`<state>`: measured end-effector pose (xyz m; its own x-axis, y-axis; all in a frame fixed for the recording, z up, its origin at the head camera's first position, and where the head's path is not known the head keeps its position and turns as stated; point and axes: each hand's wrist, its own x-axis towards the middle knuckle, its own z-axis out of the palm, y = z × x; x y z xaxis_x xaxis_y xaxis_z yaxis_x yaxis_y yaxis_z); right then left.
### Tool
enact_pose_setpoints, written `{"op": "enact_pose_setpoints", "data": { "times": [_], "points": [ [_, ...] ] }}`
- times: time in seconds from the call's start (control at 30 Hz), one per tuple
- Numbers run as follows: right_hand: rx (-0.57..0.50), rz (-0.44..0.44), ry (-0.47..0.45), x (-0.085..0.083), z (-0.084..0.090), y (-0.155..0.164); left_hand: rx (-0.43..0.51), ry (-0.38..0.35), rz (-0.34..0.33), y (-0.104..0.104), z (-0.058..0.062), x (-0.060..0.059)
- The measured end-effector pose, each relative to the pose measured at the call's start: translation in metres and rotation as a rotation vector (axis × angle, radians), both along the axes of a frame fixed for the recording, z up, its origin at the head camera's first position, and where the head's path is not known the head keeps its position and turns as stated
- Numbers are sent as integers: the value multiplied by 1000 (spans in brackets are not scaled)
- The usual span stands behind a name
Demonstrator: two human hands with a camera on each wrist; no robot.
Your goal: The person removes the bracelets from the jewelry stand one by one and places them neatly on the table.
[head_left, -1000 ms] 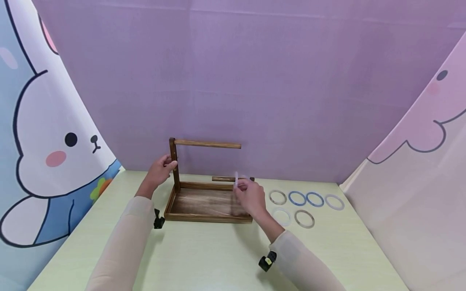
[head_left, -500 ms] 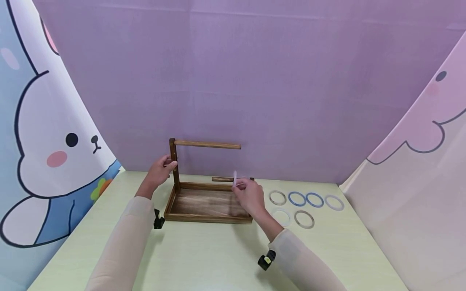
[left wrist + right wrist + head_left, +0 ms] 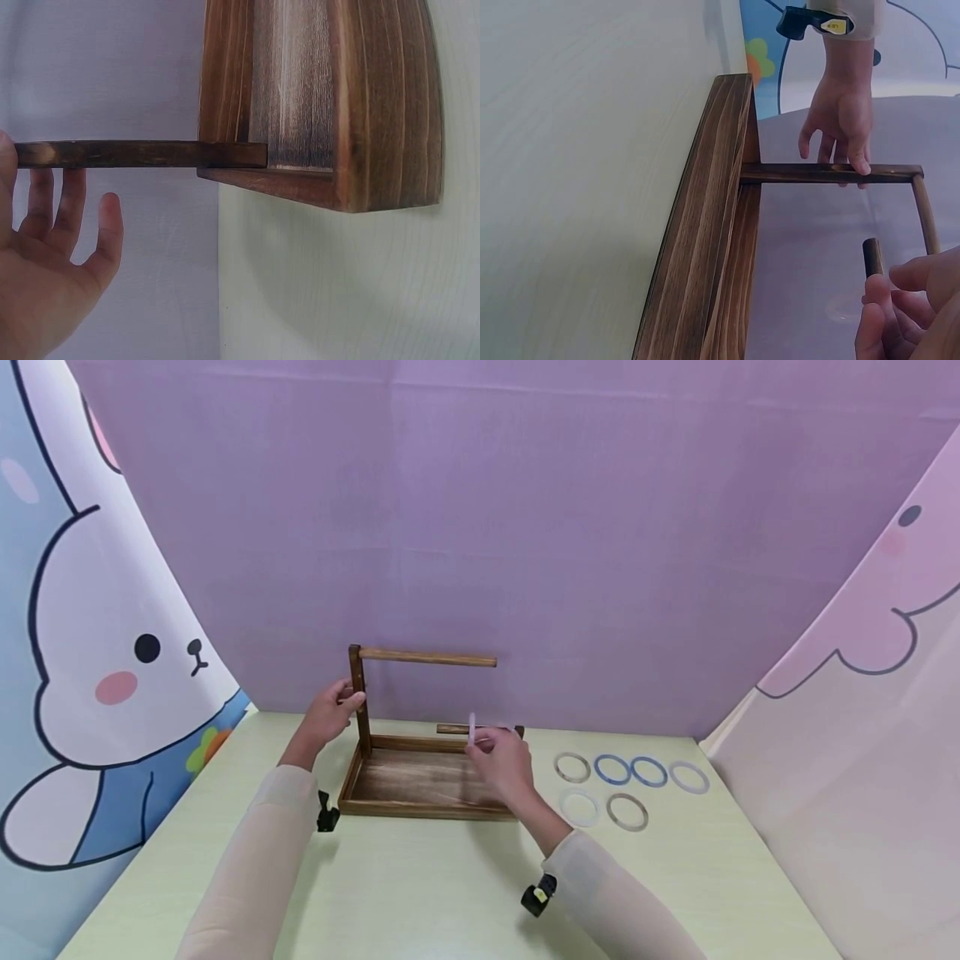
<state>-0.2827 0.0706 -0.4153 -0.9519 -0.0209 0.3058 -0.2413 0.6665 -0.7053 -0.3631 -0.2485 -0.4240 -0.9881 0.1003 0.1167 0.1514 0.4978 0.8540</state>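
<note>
A dark wooden stand [image 3: 427, 811] has a tray base, a tall left post with an upper rod [image 3: 427, 657], and a short lower rod [image 3: 453, 729] at the right. My left hand [image 3: 327, 714] grips the tall post [image 3: 142, 154], thumb on one side and fingers on the other. Between thumb and fingers, my right hand [image 3: 504, 766] pinches a pale lavender bangle [image 3: 472, 729], seen edge-on at the lower rod. Whether it encircles that rod cannot be told. In the right wrist view the rod's free end [image 3: 872, 255] shows beside my fingers [image 3: 877, 289].
Right of the stand, several bangles lie flat on the pale table [image 3: 405, 893]: a greyish one [image 3: 558, 767], blue ones [image 3: 600, 774], a lavender one [image 3: 673, 774], a whitish one [image 3: 564, 807] and a brown one [image 3: 612, 818]. A purple curtain [image 3: 525, 543] hangs close behind.
My right hand and the pinched bangle have shifted left along the lower rod, towards its free end. My left hand and the stand stay where they were.
</note>
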Motion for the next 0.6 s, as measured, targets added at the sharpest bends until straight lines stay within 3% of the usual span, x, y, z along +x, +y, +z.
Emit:
{"op": "enact_pose_setpoints", "data": {
  "times": [0.4, 0.6],
  "points": [
    [13, 41, 10, 1, 0, -15, 15, -2, 9, 0, -1, -2],
    [11, 48, -35, 3, 0, -24, 10, 6, 8, 0, -2, -3]
  ]
}}
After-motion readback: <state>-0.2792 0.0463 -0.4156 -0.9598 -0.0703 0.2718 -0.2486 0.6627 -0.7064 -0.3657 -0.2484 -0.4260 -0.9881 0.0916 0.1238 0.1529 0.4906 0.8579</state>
